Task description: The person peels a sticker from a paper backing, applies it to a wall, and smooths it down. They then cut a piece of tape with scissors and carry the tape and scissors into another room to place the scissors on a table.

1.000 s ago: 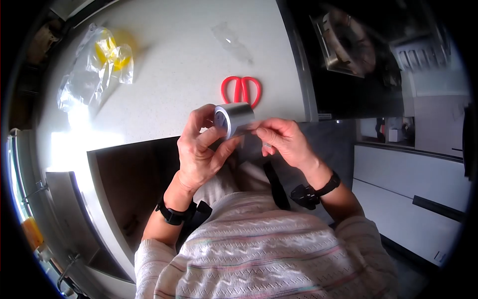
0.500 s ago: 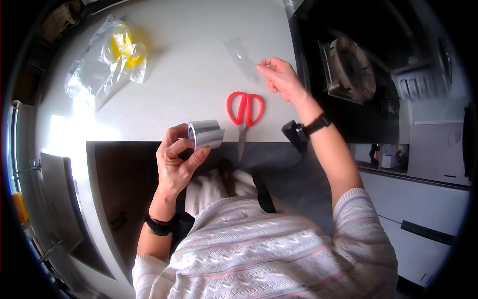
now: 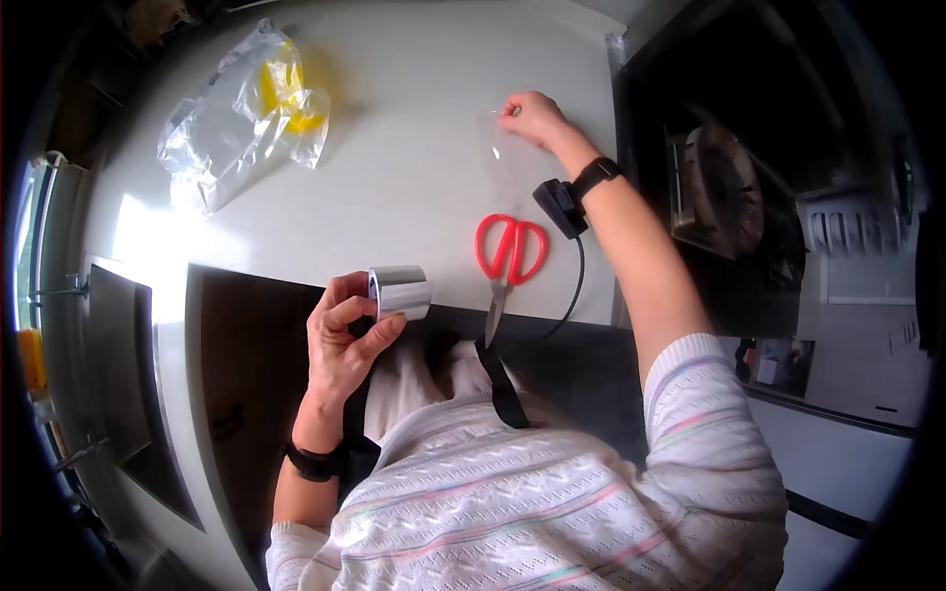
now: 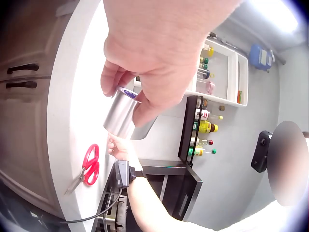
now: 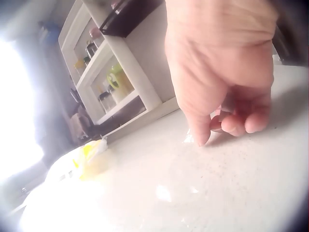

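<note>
A roll of shiny silver tape (image 3: 401, 293) is in my left hand (image 3: 340, 340), over the counter's front edge. The thumb lies on its outside, the fingers at its core end; the left wrist view shows the roll (image 4: 121, 116) from close by. My right hand (image 3: 537, 120) is farther back on the counter, fingers curled down at the far end of a clear plastic wrapper (image 3: 498, 158). In the right wrist view its thumb and fingertips (image 5: 202, 139) pinch low at the film, and a small grey bit (image 5: 227, 104) shows among the curled fingers.
Red-handled scissors (image 3: 510, 251) lie between the hands, blades over the counter's front edge. A crumpled clear bag (image 3: 222, 123) with something yellow (image 3: 281, 89) sits back left. A dark stove (image 3: 724, 187) borders the counter on the right. A cable (image 3: 579, 286) hangs from the right wrist camera.
My right hand has left the tape and moved forward to the far end of the clear wrapper. My left hand has shifted left and down with the roll. The view has moved too.
</note>
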`<state>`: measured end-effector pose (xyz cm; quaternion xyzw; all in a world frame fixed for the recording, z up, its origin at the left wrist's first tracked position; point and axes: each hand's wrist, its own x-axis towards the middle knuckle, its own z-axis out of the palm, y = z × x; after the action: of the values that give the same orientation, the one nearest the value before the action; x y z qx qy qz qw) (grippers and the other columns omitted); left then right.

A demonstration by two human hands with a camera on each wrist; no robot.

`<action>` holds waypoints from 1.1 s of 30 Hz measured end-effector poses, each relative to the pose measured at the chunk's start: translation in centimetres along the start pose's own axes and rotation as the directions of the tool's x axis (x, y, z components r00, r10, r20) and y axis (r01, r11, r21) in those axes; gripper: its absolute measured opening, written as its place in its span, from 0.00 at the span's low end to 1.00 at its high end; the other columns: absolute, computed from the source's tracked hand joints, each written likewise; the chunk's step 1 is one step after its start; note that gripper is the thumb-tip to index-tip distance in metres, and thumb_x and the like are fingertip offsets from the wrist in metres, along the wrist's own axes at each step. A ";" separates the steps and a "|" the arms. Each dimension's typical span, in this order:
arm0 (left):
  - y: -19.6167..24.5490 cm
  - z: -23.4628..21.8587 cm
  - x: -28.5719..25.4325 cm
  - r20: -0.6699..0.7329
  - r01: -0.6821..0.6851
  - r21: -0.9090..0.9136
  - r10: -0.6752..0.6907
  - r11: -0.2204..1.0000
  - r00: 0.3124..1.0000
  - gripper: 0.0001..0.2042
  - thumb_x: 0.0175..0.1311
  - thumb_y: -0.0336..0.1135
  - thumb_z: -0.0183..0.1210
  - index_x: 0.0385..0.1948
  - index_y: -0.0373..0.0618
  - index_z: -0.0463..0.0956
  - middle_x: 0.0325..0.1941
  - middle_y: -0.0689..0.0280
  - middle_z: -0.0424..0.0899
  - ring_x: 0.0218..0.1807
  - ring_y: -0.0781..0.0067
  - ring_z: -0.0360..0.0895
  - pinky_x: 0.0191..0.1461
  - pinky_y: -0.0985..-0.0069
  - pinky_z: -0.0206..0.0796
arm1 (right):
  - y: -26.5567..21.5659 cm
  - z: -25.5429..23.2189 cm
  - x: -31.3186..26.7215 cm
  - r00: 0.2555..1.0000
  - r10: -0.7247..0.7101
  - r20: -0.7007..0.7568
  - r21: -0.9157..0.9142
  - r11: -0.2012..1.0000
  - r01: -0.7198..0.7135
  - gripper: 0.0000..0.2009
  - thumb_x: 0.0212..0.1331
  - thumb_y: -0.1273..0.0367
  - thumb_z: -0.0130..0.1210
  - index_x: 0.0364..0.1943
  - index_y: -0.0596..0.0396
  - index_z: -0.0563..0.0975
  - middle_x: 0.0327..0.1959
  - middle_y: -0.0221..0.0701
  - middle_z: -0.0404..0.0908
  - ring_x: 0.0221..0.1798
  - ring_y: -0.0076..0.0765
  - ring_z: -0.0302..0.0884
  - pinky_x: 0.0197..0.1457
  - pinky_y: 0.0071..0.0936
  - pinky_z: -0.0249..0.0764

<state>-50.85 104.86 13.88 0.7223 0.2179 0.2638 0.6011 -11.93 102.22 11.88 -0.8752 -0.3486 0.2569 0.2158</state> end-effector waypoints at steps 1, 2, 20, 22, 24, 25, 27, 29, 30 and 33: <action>0.0 0.1 0.0 -0.004 0.007 -0.034 -0.007 0.999 1.000 0.10 0.44 0.28 0.70 0.23 0.38 0.76 0.43 0.62 0.75 0.44 0.73 0.72 0.49 0.78 0.63 | 0.2 -0.3 -0.7 1.000 0.007 0.021 0.127 0.992 -0.009 0.10 0.45 0.67 0.59 0.32 0.53 0.75 0.23 0.29 0.75 0.16 0.24 0.68 0.18 0.25 0.65; 0.1 0.2 0.1 -0.007 0.005 -0.035 -0.006 0.999 1.000 0.10 0.44 0.28 0.70 0.23 0.38 0.76 0.43 0.62 0.75 0.44 0.73 0.72 0.49 0.78 0.63 | 0.3 -0.7 -1.7 0.999 0.011 0.043 0.249 0.968 -0.021 0.09 0.47 0.67 0.59 0.32 0.53 0.75 0.22 0.28 0.74 0.16 0.21 0.66 0.17 0.23 0.63; 1.1 6.8 5.6 0.271 0.392 -0.810 -0.316 0.436 0.909 0.08 0.56 0.33 0.62 0.35 0.43 0.79 0.40 0.67 0.81 0.44 0.74 0.76 0.51 0.70 0.68 | -1.7 -0.4 -21.4 0.950 0.138 -0.280 0.916 0.336 0.221 0.06 0.58 0.69 0.54 0.31 0.56 0.71 0.29 0.32 0.79 0.17 0.16 0.64 0.18 0.14 0.58; 0.7 7.3 5.5 0.280 0.402 -0.813 -0.322 0.421 0.904 0.08 0.56 0.34 0.62 0.36 0.44 0.79 0.42 0.67 0.80 0.44 0.74 0.75 0.50 0.69 0.68 | -1.8 -0.1 -22.1 0.937 0.148 -0.315 0.911 0.324 0.255 0.06 0.59 0.69 0.54 0.32 0.56 0.70 0.30 0.32 0.79 0.17 0.15 0.64 0.18 0.14 0.58; 0.7 7.9 5.3 0.282 0.429 -0.784 -0.359 0.448 0.890 0.06 0.56 0.34 0.62 0.34 0.46 0.79 0.40 0.68 0.81 0.44 0.75 0.75 0.50 0.71 0.67 | -2.2 0.3 -22.7 0.898 0.153 -0.413 0.874 0.345 0.343 0.06 0.59 0.70 0.54 0.32 0.56 0.70 0.29 0.32 0.79 0.17 0.15 0.64 0.18 0.14 0.58; 0.3 8.0 5.2 0.284 0.432 -0.784 -0.362 0.446 0.888 0.06 0.56 0.34 0.62 0.34 0.46 0.79 0.40 0.68 0.81 0.44 0.75 0.75 0.50 0.71 0.67 | -2.5 0.4 -22.9 0.898 0.157 -0.411 0.875 0.346 0.340 0.06 0.59 0.70 0.54 0.32 0.56 0.70 0.29 0.32 0.79 0.17 0.15 0.64 0.18 0.14 0.58; -0.6 8.3 4.8 0.294 0.433 -0.751 -0.335 0.499 0.895 0.13 0.58 0.37 0.60 0.43 0.42 0.76 0.43 0.65 0.80 0.48 0.71 0.75 0.53 0.65 0.67 | -3.1 0.7 -23.4 0.870 0.128 -0.477 0.839 0.362 0.406 0.05 0.59 0.72 0.54 0.32 0.56 0.70 0.29 0.31 0.79 0.17 0.14 0.64 0.18 0.13 0.58; -0.6 8.5 4.6 0.292 0.436 -0.744 -0.340 0.507 0.894 0.13 0.58 0.36 0.60 0.43 0.42 0.76 0.43 0.65 0.80 0.47 0.71 0.75 0.53 0.67 0.67 | -3.5 1.1 -23.7 0.876 0.104 -0.472 0.830 0.387 0.401 0.05 0.58 0.72 0.55 0.32 0.56 0.70 0.29 0.30 0.79 0.17 0.13 0.64 0.18 0.12 0.58; -0.6 8.5 4.6 0.287 0.436 -0.738 -0.344 0.515 0.894 0.12 0.58 0.36 0.59 0.42 0.42 0.76 0.42 0.65 0.80 0.46 0.72 0.76 0.53 0.69 0.67 | -3.7 1.4 -23.8 0.882 0.075 -0.466 0.820 0.412 0.398 0.05 0.58 0.73 0.55 0.31 0.56 0.70 0.29 0.30 0.79 0.18 0.13 0.64 0.18 0.12 0.58; -0.9 8.6 4.6 0.273 0.393 -0.755 -0.293 0.525 0.916 0.11 0.59 0.35 0.58 0.41 0.41 0.76 0.42 0.64 0.80 0.46 0.72 0.76 0.52 0.71 0.67 | -3.4 2.1 -24.3 0.902 0.007 -0.431 0.813 0.436 0.385 0.04 0.56 0.76 0.54 0.30 0.56 0.69 0.32 0.32 0.80 0.19 0.12 0.65 0.19 0.11 0.61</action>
<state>-41.82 101.41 12.35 0.3332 0.1809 0.1683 0.9099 -30.08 87.37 19.36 -0.6198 -0.2140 0.2025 0.7274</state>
